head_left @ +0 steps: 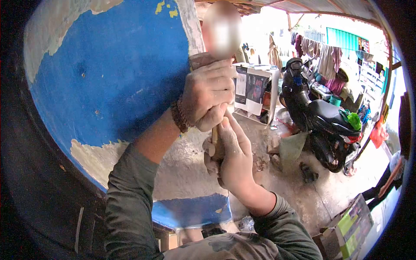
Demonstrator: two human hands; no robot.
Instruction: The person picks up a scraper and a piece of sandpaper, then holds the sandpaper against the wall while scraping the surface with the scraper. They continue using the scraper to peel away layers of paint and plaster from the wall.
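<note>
Against the blue wall (108, 78), your left hand (208, 93) is clenched on the tool handle (215, 138); your right hand (234, 160) grasps its lower end. Keep both grips firm and steady; motorcycle (320, 117) stands well apart.

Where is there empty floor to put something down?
Bare floor lies between the right hand and the motorbike, running toward the cardboard box. It is crowded by the motorbike's wheel, with rubble and a green sack.

I see a peeling blue wall (108, 78), a parked black motorbike (318, 117), hanging laundry (323, 56), and cardboard boxes (353, 223) on the floor (299, 195).
</note>
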